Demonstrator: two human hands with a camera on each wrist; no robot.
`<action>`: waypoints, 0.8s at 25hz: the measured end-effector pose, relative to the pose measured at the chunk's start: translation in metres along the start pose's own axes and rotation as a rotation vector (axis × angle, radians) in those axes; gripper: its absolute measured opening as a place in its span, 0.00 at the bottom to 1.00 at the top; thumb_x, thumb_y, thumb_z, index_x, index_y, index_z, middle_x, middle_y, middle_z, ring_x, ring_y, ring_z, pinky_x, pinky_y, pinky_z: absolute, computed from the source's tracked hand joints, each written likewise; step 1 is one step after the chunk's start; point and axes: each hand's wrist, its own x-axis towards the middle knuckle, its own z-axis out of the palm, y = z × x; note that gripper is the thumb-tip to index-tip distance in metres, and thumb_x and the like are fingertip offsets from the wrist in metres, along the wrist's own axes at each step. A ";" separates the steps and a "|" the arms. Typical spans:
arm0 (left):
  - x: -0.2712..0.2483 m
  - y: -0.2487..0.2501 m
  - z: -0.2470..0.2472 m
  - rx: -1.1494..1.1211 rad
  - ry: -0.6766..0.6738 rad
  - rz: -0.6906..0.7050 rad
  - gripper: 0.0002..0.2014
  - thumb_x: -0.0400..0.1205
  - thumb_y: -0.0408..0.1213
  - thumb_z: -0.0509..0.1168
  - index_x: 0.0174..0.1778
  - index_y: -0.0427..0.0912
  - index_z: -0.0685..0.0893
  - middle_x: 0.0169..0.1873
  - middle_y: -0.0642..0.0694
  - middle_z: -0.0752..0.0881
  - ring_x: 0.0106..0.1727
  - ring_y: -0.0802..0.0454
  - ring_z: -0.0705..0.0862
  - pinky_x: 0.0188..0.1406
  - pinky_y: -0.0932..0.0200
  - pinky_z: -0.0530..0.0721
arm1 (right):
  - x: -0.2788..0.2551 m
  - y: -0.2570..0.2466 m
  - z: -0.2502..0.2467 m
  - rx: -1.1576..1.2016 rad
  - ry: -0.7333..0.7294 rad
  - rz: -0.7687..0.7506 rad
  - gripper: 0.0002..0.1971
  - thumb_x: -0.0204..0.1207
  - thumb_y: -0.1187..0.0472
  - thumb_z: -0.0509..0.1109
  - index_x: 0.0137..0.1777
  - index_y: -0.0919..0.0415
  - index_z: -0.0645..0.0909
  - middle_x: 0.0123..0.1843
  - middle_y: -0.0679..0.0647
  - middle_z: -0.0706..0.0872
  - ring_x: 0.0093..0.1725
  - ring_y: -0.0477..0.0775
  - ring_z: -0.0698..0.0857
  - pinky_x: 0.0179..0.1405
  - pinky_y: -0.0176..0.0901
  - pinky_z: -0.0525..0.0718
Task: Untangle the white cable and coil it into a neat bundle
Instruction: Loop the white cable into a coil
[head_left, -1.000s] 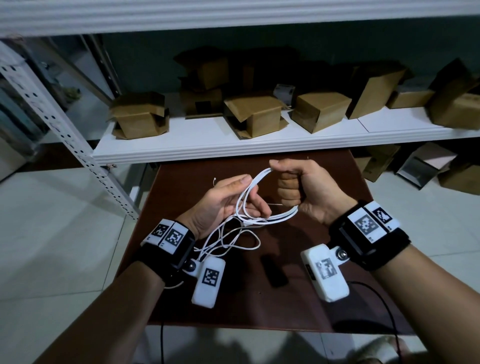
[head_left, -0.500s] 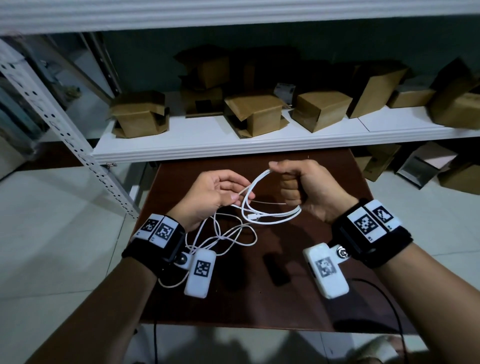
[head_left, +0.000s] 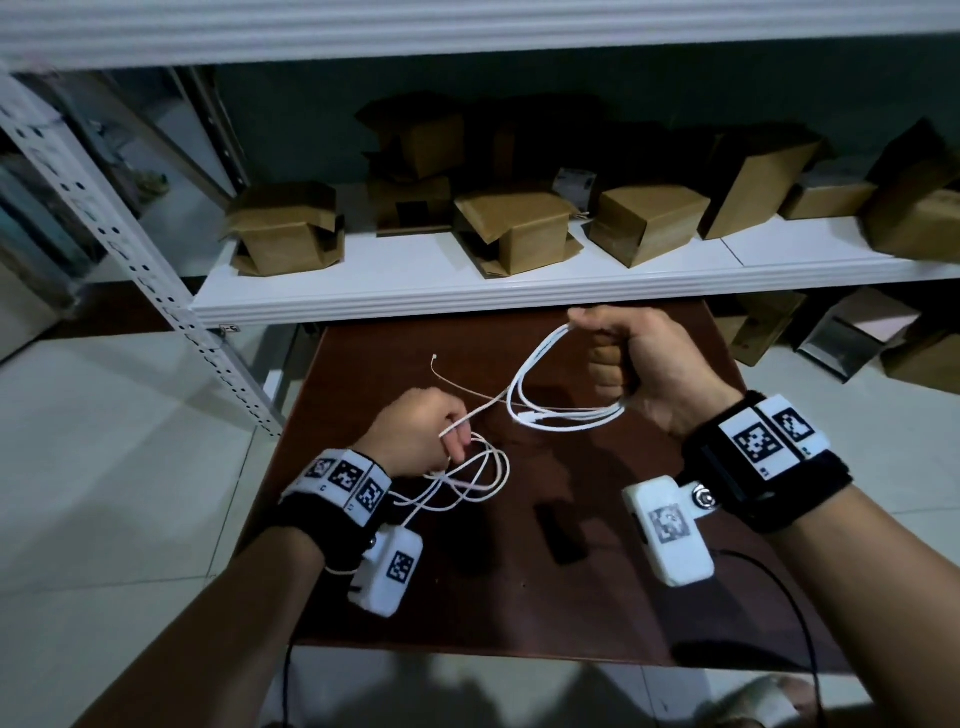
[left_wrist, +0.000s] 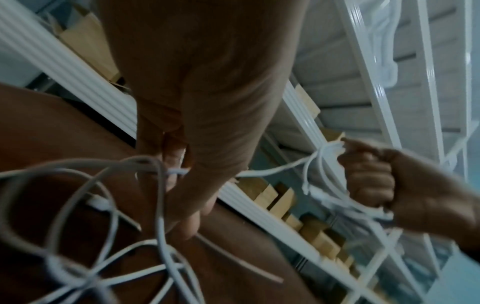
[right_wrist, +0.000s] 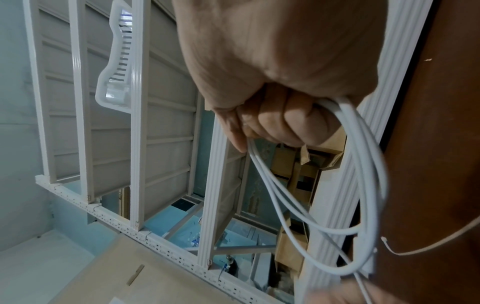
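The white cable (head_left: 524, 374) hangs above the dark brown table (head_left: 467, 597). My right hand (head_left: 618, 358) is closed in a fist round several coiled loops of the cable (right_wrist: 363, 185), which droop to its left. My left hand (head_left: 436, 436) sits lower and to the left, pinching a straight run of cable that leads up to the coil. Loose tangled loops (head_left: 467, 478) trail below the left hand toward the wrist; in the left wrist view these loops (left_wrist: 109, 236) cross each other, blurred. A connector (head_left: 530, 415) shows in the coil's lower strand.
A thin tan twist tie (head_left: 452, 379) lies on the table behind the hands. A white shelf (head_left: 519, 291) with several cardboard boxes (head_left: 519, 228) runs just beyond the table. A perforated metal post (head_left: 130, 260) stands at left. A dark small object (head_left: 561, 535) lies on the table.
My left hand has drawn down and left, away from the coil, sliding along the cable and stretching a straight strand. The right fist stayed in place holding the loops.
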 end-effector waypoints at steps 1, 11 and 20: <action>-0.004 -0.002 0.005 0.130 -0.057 -0.042 0.15 0.71 0.21 0.69 0.41 0.48 0.89 0.33 0.56 0.93 0.41 0.57 0.93 0.48 0.52 0.93 | -0.001 -0.005 -0.003 0.024 0.013 -0.002 0.24 0.79 0.60 0.74 0.30 0.48 0.63 0.28 0.48 0.51 0.24 0.48 0.50 0.24 0.43 0.47; 0.000 0.017 0.038 -0.173 0.113 0.137 0.48 0.63 0.36 0.89 0.78 0.51 0.71 0.69 0.54 0.76 0.72 0.59 0.75 0.72 0.61 0.74 | 0.001 -0.004 -0.002 0.025 -0.015 -0.018 0.26 0.80 0.60 0.73 0.41 0.49 0.53 0.26 0.47 0.51 0.25 0.50 0.48 0.24 0.43 0.47; 0.008 0.034 0.049 -0.742 0.186 0.200 0.15 0.81 0.31 0.72 0.62 0.49 0.87 0.50 0.42 0.95 0.55 0.47 0.94 0.66 0.45 0.89 | -0.001 -0.001 0.006 0.047 -0.051 -0.014 0.27 0.81 0.60 0.72 0.25 0.47 0.63 0.25 0.47 0.51 0.23 0.49 0.49 0.22 0.42 0.48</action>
